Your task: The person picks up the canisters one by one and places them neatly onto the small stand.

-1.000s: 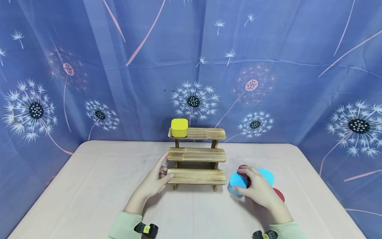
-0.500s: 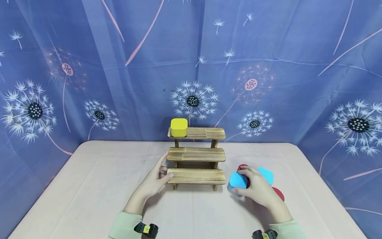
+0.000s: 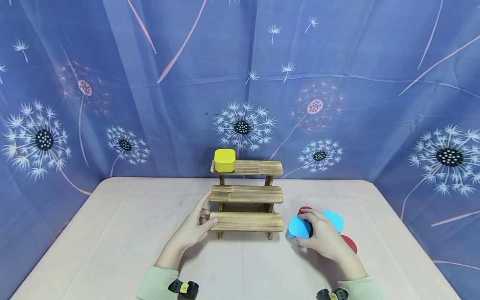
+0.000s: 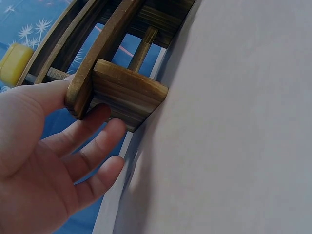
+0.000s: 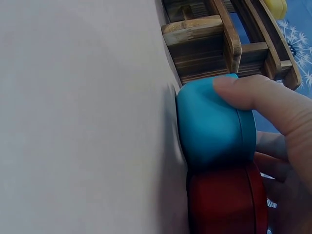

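Observation:
A three-tier wooden display stand (image 3: 246,194) stands mid-table. A yellow tin (image 3: 225,161) sits at the left end of its top shelf. My left hand (image 3: 191,227) holds the stand's left side, thumb on the lowest shelf and a fingertip at the middle one. In the left wrist view, the other fingers lie bent beside the shelf's end. To the right of the stand, my right hand (image 3: 322,235) grips a rounded blue tin (image 5: 212,124), thumb on its near side. A red tin (image 5: 225,200) stands against it, partly hidden by the fingers. The blue tin appears to rest on the table.
A second blue tin (image 3: 333,221) and another red tin (image 3: 349,243) lie beyond the right hand, partly covered by it. A pale cloth covers the table (image 3: 123,233). A blue dandelion-print curtain (image 3: 180,108) hangs close behind and at both sides.
Almost nothing differs. Both hands keep their places on the stand and the blue tin, with only a very slight shift of the right fingers.

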Available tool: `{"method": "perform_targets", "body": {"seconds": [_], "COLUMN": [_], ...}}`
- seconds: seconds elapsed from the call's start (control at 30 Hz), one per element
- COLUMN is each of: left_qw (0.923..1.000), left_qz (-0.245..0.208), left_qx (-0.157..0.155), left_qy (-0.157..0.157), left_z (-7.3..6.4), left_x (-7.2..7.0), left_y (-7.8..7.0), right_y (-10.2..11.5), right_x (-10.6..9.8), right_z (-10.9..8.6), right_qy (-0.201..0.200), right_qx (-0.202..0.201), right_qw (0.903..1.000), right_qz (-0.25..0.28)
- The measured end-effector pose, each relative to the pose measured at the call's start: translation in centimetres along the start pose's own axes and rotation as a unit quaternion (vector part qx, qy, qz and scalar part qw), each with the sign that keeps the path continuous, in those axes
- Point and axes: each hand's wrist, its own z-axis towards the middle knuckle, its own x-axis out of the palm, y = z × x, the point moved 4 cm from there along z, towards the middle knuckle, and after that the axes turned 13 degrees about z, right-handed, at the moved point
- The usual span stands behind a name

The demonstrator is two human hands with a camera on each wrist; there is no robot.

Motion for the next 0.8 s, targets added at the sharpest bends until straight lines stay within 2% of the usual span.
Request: {"method": "perform_targets", "body": {"seconds": [0.27, 0.67, 0.8], "left_qw": [1.0000, 1.0000, 1.0000], "left_qz": [0.000, 0.002, -0.001], "left_qx": [0.008, -0.009, -0.007], "left_qy": [0.002, -0.004, -0.003], "left_z": [0.1, -0.4, -0.3], "left_x": [0.0, 0.0, 0.0], "left_y": [0.1, -1.0, -0.6], "right_y": [0.0, 0.2, 0.4], "right_x": [0.1, -0.1, -0.3], "right_z": [0.1, 0.1, 0.0], "right_qy": [0.002, 0.002, 0.006], "right_qx": [0.006, 0.010, 0.010], "right_qw": [1.0000, 0.9999, 0.9999], "right_qz": [0.000, 0.006, 0.012]}}
